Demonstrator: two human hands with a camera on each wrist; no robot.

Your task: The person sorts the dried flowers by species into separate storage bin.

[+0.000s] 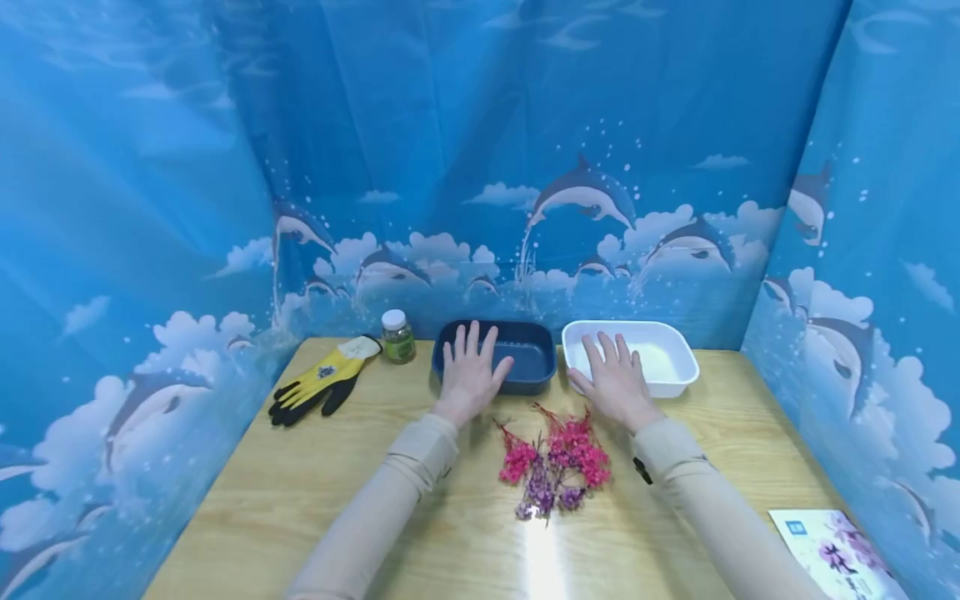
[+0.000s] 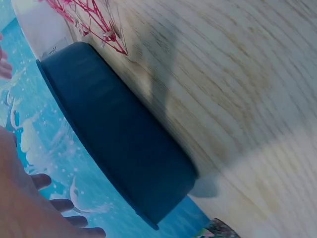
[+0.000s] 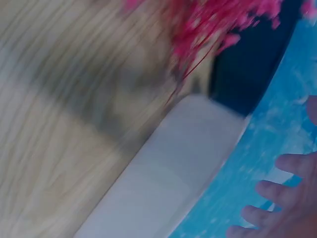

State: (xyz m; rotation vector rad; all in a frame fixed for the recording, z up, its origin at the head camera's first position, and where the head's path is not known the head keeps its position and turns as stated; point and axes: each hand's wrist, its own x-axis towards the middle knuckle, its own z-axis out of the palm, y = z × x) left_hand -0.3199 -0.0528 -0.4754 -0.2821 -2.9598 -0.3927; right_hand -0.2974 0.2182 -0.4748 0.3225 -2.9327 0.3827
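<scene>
With fingers spread, my left hand (image 1: pixel 468 379) overlaps the dark blue tray (image 1: pixel 525 350) at the back of the table. My right hand (image 1: pixel 617 383), fingers likewise spread, overlaps the left part of the white tray (image 1: pixel 663 354). Both wrist views show the fingers above the rims: the left hand (image 2: pixel 34 198) over the blue tray's side wall (image 2: pixel 119 134), the right hand (image 3: pixel 287 198) by the white wall (image 3: pixel 168 168). Neither hand holds anything. Between the forearms lie pink dried flowers (image 1: pixel 577 450) and purple dried flowers (image 1: pixel 538 487), stems crossing.
A yellow and black glove (image 1: pixel 326 379) lies at the left, beside a jar (image 1: pixel 398 337) with a white lid and green label. A booklet with a floral cover (image 1: pixel 836 554) is at the front right. Blue dolphin-print curtains (image 1: pixel 480 167) stand behind and beside the wooden table (image 1: pixel 255 517).
</scene>
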